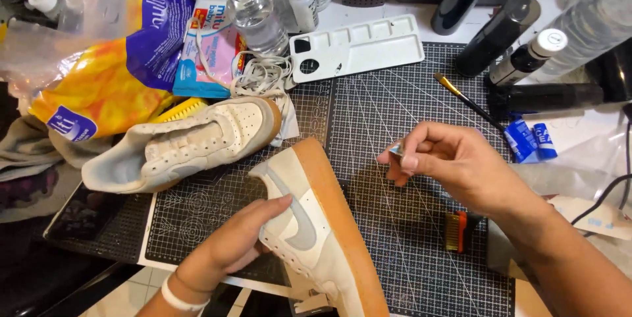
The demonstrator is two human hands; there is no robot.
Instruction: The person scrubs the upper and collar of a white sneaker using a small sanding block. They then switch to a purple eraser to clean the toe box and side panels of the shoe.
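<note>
Our left hand [230, 244] rests flat on the side of a white shoe [316, 225] with a tan sole, its grip loose, fingers spread on the shoe. The shoe lies on its side on the black cutting mat [408, 113], at 6 o'clock. Our right hand [454, 165], at 3 o'clock, pinches a small shiny thing [397, 150] in a tight grip. Another white shoe [184, 142] lies at 9 o'clock. A thin paintbrush [464, 98] lies at 1 o'clock.
</note>
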